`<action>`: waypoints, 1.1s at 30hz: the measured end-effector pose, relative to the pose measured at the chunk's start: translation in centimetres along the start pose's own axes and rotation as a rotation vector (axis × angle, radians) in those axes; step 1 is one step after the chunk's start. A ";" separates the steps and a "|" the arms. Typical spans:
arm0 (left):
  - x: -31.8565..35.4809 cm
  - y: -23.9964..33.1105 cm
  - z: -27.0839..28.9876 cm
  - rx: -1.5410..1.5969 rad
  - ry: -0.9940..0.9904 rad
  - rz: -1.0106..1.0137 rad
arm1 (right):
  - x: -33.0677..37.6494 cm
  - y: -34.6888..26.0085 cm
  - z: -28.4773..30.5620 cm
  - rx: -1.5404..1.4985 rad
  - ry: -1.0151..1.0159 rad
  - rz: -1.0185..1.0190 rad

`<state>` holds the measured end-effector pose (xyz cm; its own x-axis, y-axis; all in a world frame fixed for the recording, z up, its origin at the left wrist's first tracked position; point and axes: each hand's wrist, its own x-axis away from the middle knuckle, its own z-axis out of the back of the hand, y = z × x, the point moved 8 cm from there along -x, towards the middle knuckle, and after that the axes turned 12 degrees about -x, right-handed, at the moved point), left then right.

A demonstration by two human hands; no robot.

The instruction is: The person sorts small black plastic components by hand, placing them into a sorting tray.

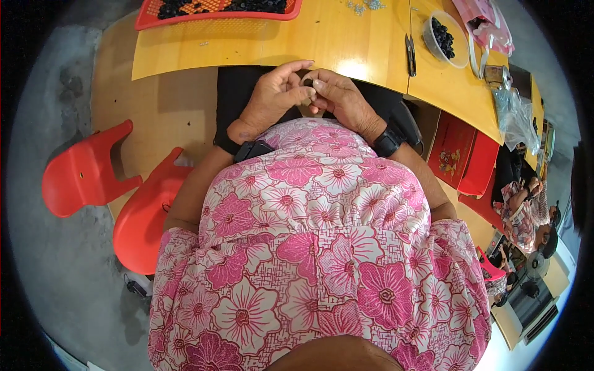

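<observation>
Hands: left hand [276,93] and right hand [341,98] together now, right pinching a small black piece [308,82]; left's grip, I can't tell.
Piece: between them, by the table's [365,59] near edge.
Far right: scissors [411,57] beside a clear bowl [459,60]!

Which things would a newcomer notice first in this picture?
The pink flowered garment fills the lower middle. Above it, the left hand and right hand meet at a small dark piece, near the yellow table. Two red chairs stand at left, and a red tray holds black pieces at the top.
</observation>
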<state>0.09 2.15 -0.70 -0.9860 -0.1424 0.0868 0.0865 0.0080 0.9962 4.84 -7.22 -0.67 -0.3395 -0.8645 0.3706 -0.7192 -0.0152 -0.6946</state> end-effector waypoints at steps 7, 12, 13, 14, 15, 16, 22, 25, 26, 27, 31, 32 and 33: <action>0.0 1.0 -1.8 -0.064 -0.141 0.160 | 0.7 -1.0 -0.2 0.451 0.023 0.159; 0.4 1.1 -1.8 -0.119 -0.110 0.145 | 0.9 -1.5 -0.4 0.677 0.033 0.341; 0.5 1.1 -1.7 -0.133 -0.106 0.149 | 1.0 -1.5 -0.5 0.678 0.027 0.304; 0.5 1.0 -1.7 -0.138 -0.114 0.153 | 1.0 -1.6 -0.7 0.652 0.034 0.278; 0.4 1.1 -1.8 -0.138 -0.119 0.145 | 1.1 -1.8 -0.8 0.658 0.040 0.283; 0.4 1.2 -1.8 -0.114 -0.117 0.140 | 1.2 -1.9 -0.8 0.647 0.053 0.271; -0.2 1.6 -2.3 -0.002 -0.109 0.131 | 1.2 -2.5 -0.5 0.537 0.120 0.269; -0.8 1.7 -2.3 0.005 -0.119 0.124 | 1.3 -2.3 0.0 0.461 0.122 0.210; -0.8 1.7 -2.5 0.021 -0.137 0.129 | 1.6 -2.8 -0.1 0.470 0.119 0.242; -0.9 1.5 -2.5 0.018 -0.134 0.131 | 1.7 -3.5 -0.4 0.479 0.113 0.277; -0.6 0.1 -2.4 0.051 -0.127 0.178 | 2.0 -3.9 -0.7 0.724 0.135 0.380; -0.6 0.1 -2.4 0.022 -0.130 0.169 | 1.9 -3.9 -0.5 0.726 0.136 0.382; -0.4 0.4 -2.3 0.020 -0.124 0.176 | 2.0 -4.0 -0.8 0.751 0.142 0.414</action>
<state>0.80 -0.04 -0.38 -0.9659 -0.0138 0.2584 0.2577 0.0415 0.9653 6.56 -8.50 3.34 -0.5937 -0.8039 0.0369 0.0521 -0.0842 -0.9951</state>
